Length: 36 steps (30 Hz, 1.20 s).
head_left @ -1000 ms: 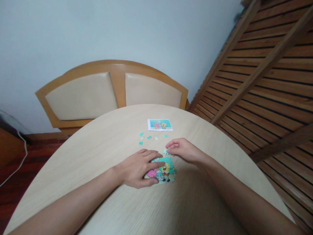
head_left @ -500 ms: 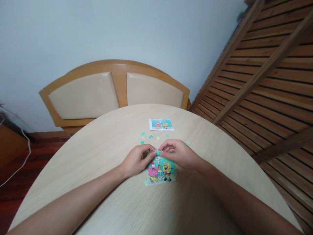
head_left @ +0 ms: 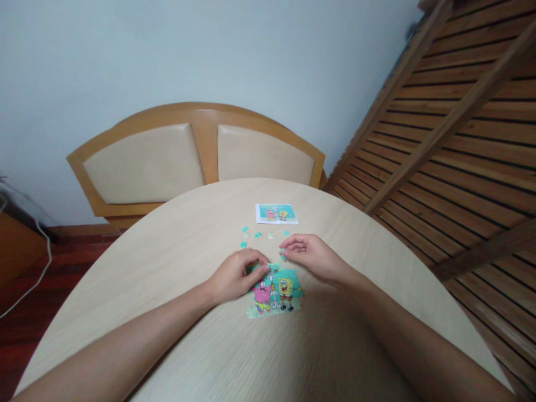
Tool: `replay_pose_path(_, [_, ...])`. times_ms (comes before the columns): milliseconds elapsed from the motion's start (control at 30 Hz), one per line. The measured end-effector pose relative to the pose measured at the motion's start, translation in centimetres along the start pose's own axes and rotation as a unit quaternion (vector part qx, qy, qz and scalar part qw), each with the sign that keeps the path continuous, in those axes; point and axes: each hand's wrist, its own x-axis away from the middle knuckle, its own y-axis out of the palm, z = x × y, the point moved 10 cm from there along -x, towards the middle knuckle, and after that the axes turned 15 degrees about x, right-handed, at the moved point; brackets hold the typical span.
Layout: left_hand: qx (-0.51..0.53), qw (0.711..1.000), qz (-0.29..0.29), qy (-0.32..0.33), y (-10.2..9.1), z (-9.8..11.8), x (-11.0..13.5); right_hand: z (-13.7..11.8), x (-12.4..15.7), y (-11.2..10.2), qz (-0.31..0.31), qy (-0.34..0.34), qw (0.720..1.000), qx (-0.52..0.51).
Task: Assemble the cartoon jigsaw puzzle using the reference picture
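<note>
The table [head_left: 176,245] is round and has the colour of pale wood. Behind it stands an arched wooden board [head_left: 205,151] with two cream cushions [head_left: 146,162], before a light-blue wall [head_left: 209,50]. At right there are brown slats [head_left: 452,151]. At left, a white cable [head_left: 49,258] curves against the dark red floor [head_left: 79,257].

Puzzle [head_left: 275,293]: turquoise ground; pink, yellow, white figures. Loose pieces [head_left: 258,235]: turquoise, pale green. Table [head_left: 234,357]: beige, wood-grained.
</note>
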Motion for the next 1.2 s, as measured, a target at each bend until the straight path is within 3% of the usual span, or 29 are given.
replay_pose_path(167, [0.003,1.0,-0.019,0.02,0.2,0.7,-0.1,3.9,-0.5,-5.5,0.127,0.067,0.987,0.066])
replay_pose_path(267, [-0.003,0.999,-0.023,0.022,0.2,0.8,-0.1,5.1,-0.5,-6.6,0.157,0.069,0.982,0.083])
replay_pose_path(500, [-0.007,0.999,-0.032,0.028,0.4,0.6,-0.1,3.7,-0.7,-4.5,0.158,0.001,0.98,0.119])
replay_pose_path(700, [-0.016,1.0,-0.02,0.013,0.3,0.3,-0.1,1.4,0.0,-4.9,0.226,-0.042,0.939,0.257])
replay_pose_path(833, [-0.028,0.999,0.016,-0.019,-0.4,-0.9,-0.1,-1.1,0.9,-4.5,0.256,-0.088,0.938,0.216])
replay_pose_path(933, [-0.023,0.998,0.043,-0.042,-0.9,-1.7,-0.1,-2.9,1.0,-1.4,0.18,-0.121,0.965,0.147])
replay_pose_path(1033, [-0.021,0.997,0.053,-0.049,-1.0,-2.0,-0.1,-4.4,1.2,1.7,0.108,-0.158,0.974,0.118])
replay_pose_path(1100, [-0.026,0.997,0.05,-0.05,-1.0,-1.9,-0.1,-4.5,1.2,2.5,0.087,-0.169,0.974,0.123])
replay_pose_path(1200, [-0.057,0.997,0.04,-0.029,-0.9,-1.1,0.0,-3.6,0.9,1.8,0.085,-0.167,0.973,0.134])
